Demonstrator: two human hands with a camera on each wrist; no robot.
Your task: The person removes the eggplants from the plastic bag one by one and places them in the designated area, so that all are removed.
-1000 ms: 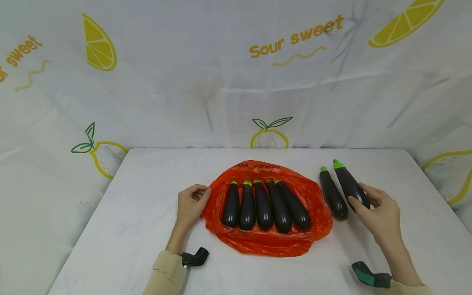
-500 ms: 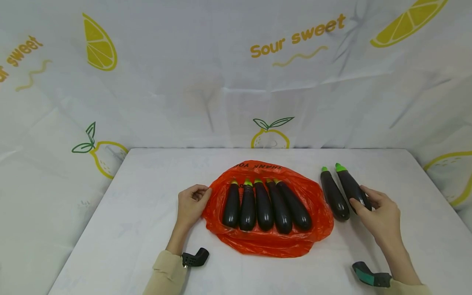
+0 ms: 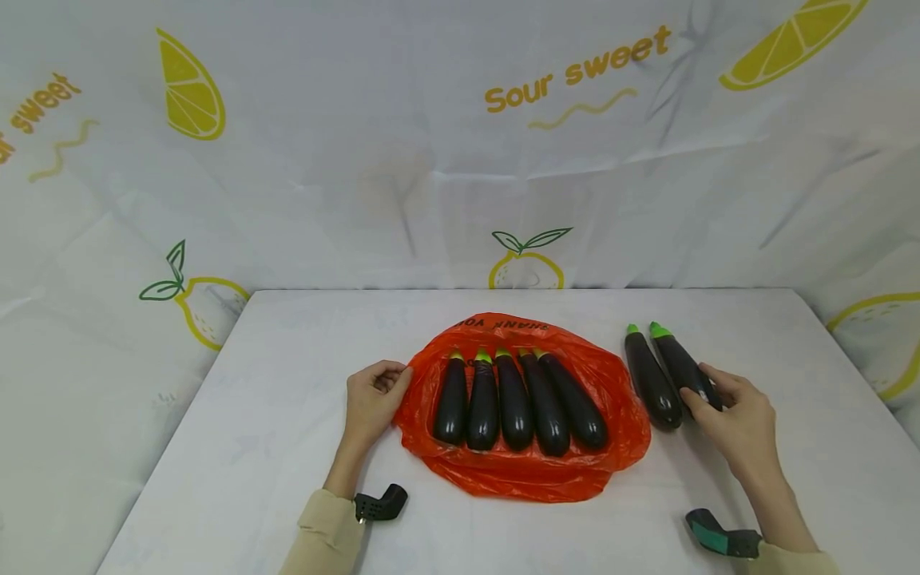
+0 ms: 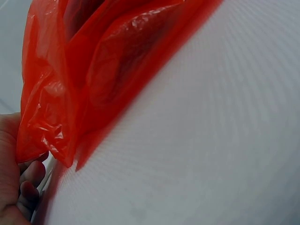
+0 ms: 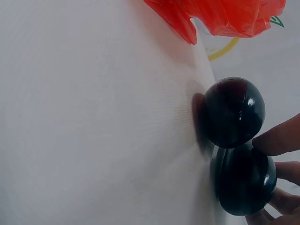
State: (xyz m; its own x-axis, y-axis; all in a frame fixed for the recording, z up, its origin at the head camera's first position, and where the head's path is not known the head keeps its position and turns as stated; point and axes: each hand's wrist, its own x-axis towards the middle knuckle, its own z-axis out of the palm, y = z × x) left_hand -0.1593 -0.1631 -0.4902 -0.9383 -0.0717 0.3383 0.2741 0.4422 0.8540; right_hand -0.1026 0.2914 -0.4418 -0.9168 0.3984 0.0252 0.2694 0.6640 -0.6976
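Note:
An open red plastic bag (image 3: 460, 471) lies flat with several dark purple eggplants (image 3: 514, 407) in a row on it. My left hand (image 3: 370, 403) pinches the bag's left edge between thumb and fingers; folds of the bag (image 4: 47, 93) fill that wrist view. At the right, my right hand (image 3: 740, 415) grips the lower end of a green-tipped eggplant (image 3: 679, 361), thumb on one side and fingers on the other. A second loose eggplant (image 3: 650, 379) lies just left of it. Seen from the right wrist, the held eggplant (image 5: 246, 180) and its neighbour (image 5: 234, 112) appear to touch.
Everything lies on a white-covered table (image 3: 237, 447). A white cloth (image 3: 323, 160) with lemon prints hangs behind it and along the sides. Black devices (image 3: 381, 502) are worn on the wrists, the right one (image 3: 722, 535) partly green.
The held eggplant's green tip has come down slightly, and the eggplant now lies nearer its neighbour. The left hand and the bag have stayed put.

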